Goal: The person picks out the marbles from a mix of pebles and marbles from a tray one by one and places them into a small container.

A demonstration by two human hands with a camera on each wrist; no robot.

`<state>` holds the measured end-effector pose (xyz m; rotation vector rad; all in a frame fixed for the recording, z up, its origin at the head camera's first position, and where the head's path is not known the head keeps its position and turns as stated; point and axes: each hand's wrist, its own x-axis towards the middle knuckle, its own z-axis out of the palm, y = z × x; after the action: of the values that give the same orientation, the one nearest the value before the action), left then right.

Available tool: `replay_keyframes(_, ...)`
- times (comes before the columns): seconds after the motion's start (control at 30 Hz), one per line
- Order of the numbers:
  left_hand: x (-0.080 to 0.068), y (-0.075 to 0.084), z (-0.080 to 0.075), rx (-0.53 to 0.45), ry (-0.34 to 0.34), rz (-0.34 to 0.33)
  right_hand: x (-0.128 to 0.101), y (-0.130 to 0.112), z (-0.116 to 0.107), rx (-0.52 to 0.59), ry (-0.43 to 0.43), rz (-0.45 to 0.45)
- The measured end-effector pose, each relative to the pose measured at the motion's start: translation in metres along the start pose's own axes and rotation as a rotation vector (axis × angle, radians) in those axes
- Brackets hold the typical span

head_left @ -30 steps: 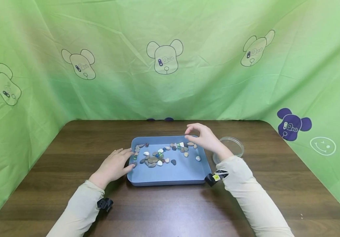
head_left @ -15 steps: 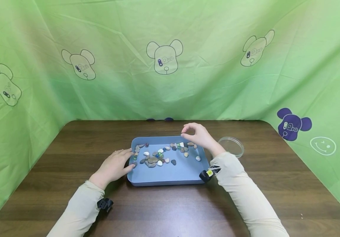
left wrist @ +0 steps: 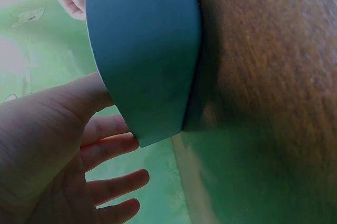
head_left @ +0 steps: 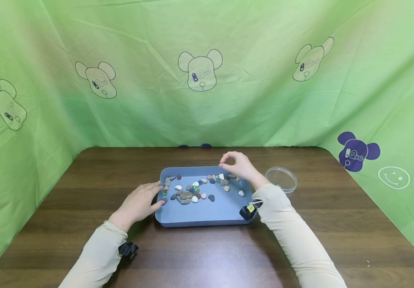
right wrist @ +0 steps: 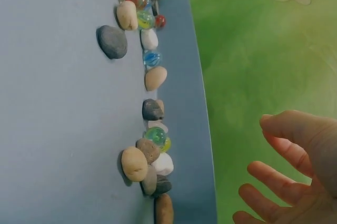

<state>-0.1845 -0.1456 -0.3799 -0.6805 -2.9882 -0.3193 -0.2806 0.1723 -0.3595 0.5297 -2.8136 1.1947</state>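
Note:
My left hand (head_left: 137, 203) rests at the left rim of a blue tray (head_left: 221, 214); in the left wrist view its thumb and two fingers reach the tray's rim, the other fingers lying spread below. My right hand (head_left: 242, 167) hovers over the tray's far right side, thumb and index bent into a ring with the tips close together. No object shows between those fingertips (right wrist: 268, 121) in the right wrist view. Smooth pebbles (head_left: 186, 195) and glass marbles (right wrist: 152, 58) lie in the tray, several along its far wall. A dark grey pebble (right wrist: 112, 42) sits apart from them.
A clear round glass dish (head_left: 281, 179) stands on the wooden table (head_left: 336, 224) right of the tray, beside my right forearm. Two tiny white specks (head_left: 368, 263) lie near the table's front right. A green printed cloth (head_left: 149, 112) hangs around the back and sides.
My right hand has moved a little left along the tray's far side, its thumb and index tips coming closer together. My left hand and the pebbles have stayed in place.

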Motion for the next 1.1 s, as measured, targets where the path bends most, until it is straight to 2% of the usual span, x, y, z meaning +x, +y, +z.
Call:
replay_keyframes(0.33,0.0,-0.001,0.001,-0.006,0.01,0.004,0.005,0.006,0.004,-0.01,-0.008,-0.004)
replay_keyframes(0.57,0.0,0.0,0.001,-0.015,0.008,0.0,0.008,0.011,0.006,-0.004,-0.062,-0.019)
replay_keyframes(0.83,-0.001,0.001,0.0,-0.022,0.007,-0.003,0.003,0.016,0.007,-0.031,-0.098,-0.175)
replay_keyframes(1.1,-0.001,0.002,-0.002,-0.03,-0.001,-0.009,0.007,0.017,0.014,-0.125,-0.196,-0.071)
